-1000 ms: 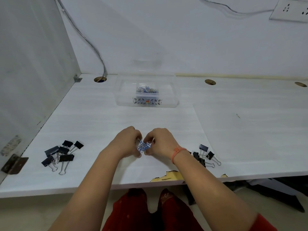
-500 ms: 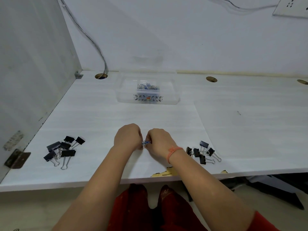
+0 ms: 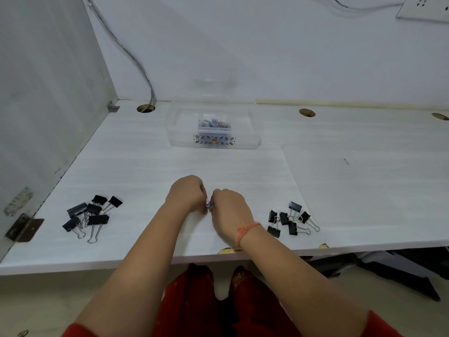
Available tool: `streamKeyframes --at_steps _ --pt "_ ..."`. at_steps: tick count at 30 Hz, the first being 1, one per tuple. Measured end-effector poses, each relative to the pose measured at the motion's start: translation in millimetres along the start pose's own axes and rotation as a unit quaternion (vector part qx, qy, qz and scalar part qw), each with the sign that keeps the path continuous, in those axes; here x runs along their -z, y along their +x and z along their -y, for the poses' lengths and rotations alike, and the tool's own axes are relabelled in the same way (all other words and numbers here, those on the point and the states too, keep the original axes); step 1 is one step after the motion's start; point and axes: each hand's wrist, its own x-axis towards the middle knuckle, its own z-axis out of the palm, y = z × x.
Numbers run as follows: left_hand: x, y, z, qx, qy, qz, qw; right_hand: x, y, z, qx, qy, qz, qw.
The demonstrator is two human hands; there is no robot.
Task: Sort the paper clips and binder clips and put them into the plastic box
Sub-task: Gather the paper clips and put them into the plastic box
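My left hand [image 3: 186, 192] and my right hand [image 3: 229, 207] meet knuckle to knuckle low over the white desk, fingers curled around a small bunch of blue paper clips [image 3: 209, 205] that just shows between them. A clear plastic box [image 3: 245, 139] with a leaf pattern stands at the back centre and holds several blue paper clips [image 3: 213, 124]. One pile of black binder clips [image 3: 91, 215] lies at the front left. A second pile of smaller black binder clips [image 3: 290, 220] lies to the right of my right wrist.
A grey side panel [image 3: 48, 105] walls off the left, with a rusty hinge [image 3: 23, 227] near the desk's front corner. Cable holes [image 3: 145, 108] [image 3: 307, 112] sit along the back edge, with a cable running up the wall. The desk's front edge [image 3: 145, 263] is just below my wrists.
My hands have closed tighter over the paper clips, so less of the bunch shows than a second ago. The camera has tilted, shifting the whole scene slightly upward.
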Motion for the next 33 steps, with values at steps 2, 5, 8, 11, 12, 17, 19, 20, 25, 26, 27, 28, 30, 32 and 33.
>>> streamKeyframes --at_steps 2,5,8,11,12,17,19,20,25,26,27,28,30,32,33 --pt "1.0 2.2 0.6 0.007 -0.009 0.018 1.000 1.7 -1.2 -1.2 -0.009 -0.002 0.011 1.000" --pt "2.3 3.2 2.2 0.011 -0.010 0.033 0.999 7.4 1.5 -12.4 -0.050 0.030 0.010 0.998" --pt "2.3 2.3 3.7 0.006 0.007 0.034 0.999 15.4 6.5 -27.9 -0.123 0.179 0.014 0.976" --pt "1.8 0.2 5.3 -0.002 0.009 0.029 1.000 21.7 7.7 -33.6 -0.187 0.476 0.043 0.858" --pt "1.4 -0.7 5.6 -0.002 0.008 0.025 1.000 22.5 6.3 -33.7 -0.200 0.547 0.054 0.811" --pt "0.3 -7.3 6.3 -0.008 -0.017 -0.022 1.000 21.9 2.0 -34.4 -0.228 0.611 0.045 0.757" --pt "0.6 -9.3 6.5 -0.005 -0.046 -0.043 0.998 22.8 3.8 -33.3 -0.229 0.598 0.037 0.767" --pt "0.3 -9.7 7.2 -0.003 -0.071 -0.050 0.996 23.3 5.1 -33.1 -0.229 0.597 0.032 0.768" --pt "7.3 -3.0 9.2 0.018 -0.259 -0.085 0.962 38.2 23.2 -37.1 -0.208 0.586 -0.020 0.783" --pt "12.7 1.0 7.5 0.019 -0.290 -0.097 0.952 46.1 30.0 -36.2 -0.198 0.584 -0.031 0.787" --pt "19.4 6.0 5.0 0.018 -0.321 -0.109 0.940 55.4 38.0 -34.6 -0.188 0.581 -0.044 0.791" --pt "28.6 13.6 0.8 0.016 -0.350 -0.124 0.928 66.0 48.6 -32.8 -0.177 0.579 -0.058 0.794" --pt "48.1 32.6 -8.1 0.008 -0.395 -0.152 0.906 86.5 72.8 -29.3 -0.159 0.560 -0.090 0.808" --pt "64.5 55.2 -17.4 -0.005 -0.406 -0.176 0.897 99.9 99.9 -27.9 -0.150 0.509 -0.125 0.838" --pt "71.1 67.5 -21.5 -0.007 -0.399 -0.189 0.897 103.4 113.7 -27.8 -0.149 0.478 -0.139 0.855"
